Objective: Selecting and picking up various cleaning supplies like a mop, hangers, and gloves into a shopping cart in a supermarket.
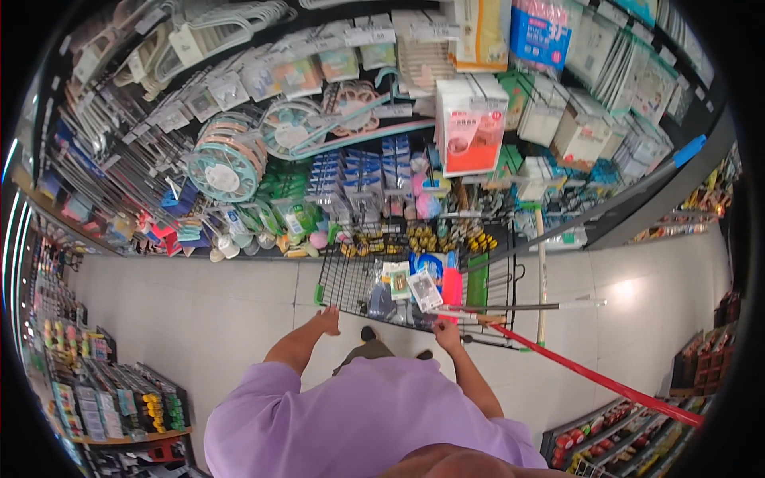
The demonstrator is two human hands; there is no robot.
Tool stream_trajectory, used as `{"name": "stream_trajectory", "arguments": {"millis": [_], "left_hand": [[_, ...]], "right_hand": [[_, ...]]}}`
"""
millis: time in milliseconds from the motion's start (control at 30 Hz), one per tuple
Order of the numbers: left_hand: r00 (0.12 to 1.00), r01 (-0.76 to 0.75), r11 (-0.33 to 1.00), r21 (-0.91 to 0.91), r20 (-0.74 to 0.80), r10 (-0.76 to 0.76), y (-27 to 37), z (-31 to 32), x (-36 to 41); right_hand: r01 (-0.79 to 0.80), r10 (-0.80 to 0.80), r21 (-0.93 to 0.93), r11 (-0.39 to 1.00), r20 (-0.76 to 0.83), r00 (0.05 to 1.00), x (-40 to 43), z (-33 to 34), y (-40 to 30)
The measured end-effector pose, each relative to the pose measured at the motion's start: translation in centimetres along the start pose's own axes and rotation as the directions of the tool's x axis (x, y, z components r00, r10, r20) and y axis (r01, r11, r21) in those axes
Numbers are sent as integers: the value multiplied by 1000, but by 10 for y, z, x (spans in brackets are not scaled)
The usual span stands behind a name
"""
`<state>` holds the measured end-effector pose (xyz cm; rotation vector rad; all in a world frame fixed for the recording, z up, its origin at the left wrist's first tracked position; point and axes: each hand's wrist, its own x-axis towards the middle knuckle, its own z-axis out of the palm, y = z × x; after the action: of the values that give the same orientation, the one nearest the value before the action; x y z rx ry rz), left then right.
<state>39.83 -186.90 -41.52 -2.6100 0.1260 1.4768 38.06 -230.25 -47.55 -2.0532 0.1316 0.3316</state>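
Note:
Before me stands a black wire shopping cart (340,284) with green corner pieces. My left hand (329,321) hangs beside its left end, fingers extended and holding nothing. My right hand (447,336) is at the cart's near rim, just below a bright pink item (452,287); its fingers are bent, and whether they grip anything is too small to tell. Inside the cart lie a green-and-white packet (399,282), a white card-backed packet (425,291), a blue package (427,264) and dark items in clear plastic (382,302). A long red pole (597,376) sticks out to the right.
A grey pole (538,307) also extends past the cart's pale push handle (542,275). Beyond the cart runs a shelf wall with hangers (221,36), round drying racks (222,173) and a red-and-white packet (475,134). Display racks (119,397) stand behind me left, others (609,439) behind right.

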Motion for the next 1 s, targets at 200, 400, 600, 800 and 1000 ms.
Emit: {"name": "stream_trajectory", "arguments": {"millis": [200, 400, 600, 800, 1000], "left_hand": [[995, -51, 994, 94, 95, 42, 18, 3, 16], [987, -161, 979, 126, 39, 157, 35, 4, 27], [939, -341, 939, 43, -35, 343, 53, -3, 33], [911, -410, 912, -23, -55, 409, 52, 34, 85], [896, -443, 896, -43, -69, 440, 63, 15, 65]], "right_hand": [[-21, 22, -64, 998, 17, 1000, 10, -20, 14], [-10, 0, -213, 977, -48, 999, -6, -36, -7], [11, -16, -520, 854, -4, 1000, -4, -47, -19], [1, 186, -649, 761, 218, 958, -14, -42, -43], [-57, 305, -679, 732, 251, 918, -10, -38, -12]]}}
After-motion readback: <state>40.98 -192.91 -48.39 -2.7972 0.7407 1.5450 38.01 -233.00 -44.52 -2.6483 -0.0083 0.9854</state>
